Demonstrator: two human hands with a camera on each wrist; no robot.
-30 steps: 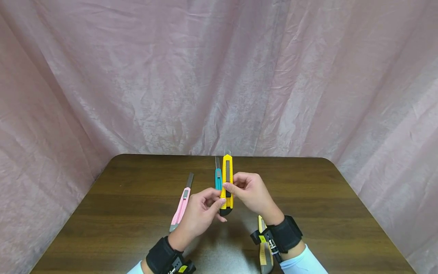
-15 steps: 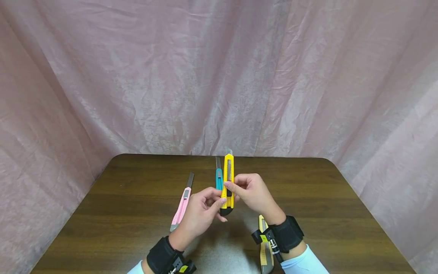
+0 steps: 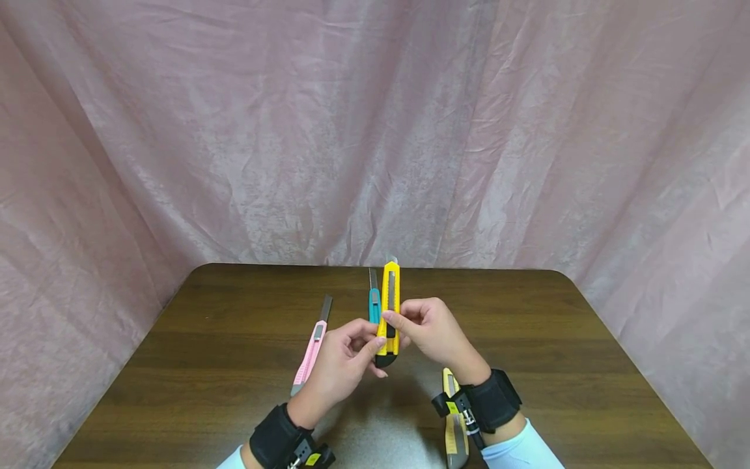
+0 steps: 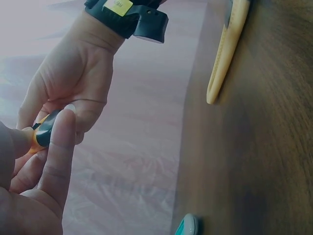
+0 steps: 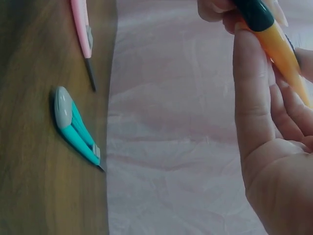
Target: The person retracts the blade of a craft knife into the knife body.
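A yellow utility knife [image 3: 390,286] with a black butt end is held up above the table, its tip pointing away and a short piece of blade showing. My left hand [image 3: 340,365] pinches its lower end between thumb and fingers. With thumb in front and fingers behind, my right hand [image 3: 436,332] grips the middle of the handle by the black slider. In the left wrist view the black butt end [image 4: 47,129] lies among the fingertips. The right wrist view shows the knife's yellow body [image 5: 281,51] slanting between both hands.
On the brown table [image 3: 545,352] lie a pink utility knife [image 3: 310,355] at left and a teal one [image 3: 374,305] behind the held knife, both with blades out. A pale yellow and grey cutter [image 3: 454,436] lies partly under the right wrist. A pink curtain [image 3: 375,130] hangs behind.
The yellow utility knife has shifted slightly in the hands. Its blade showed a little longer half a second ago than now. Both hands keep their grip; the other knives lie still.
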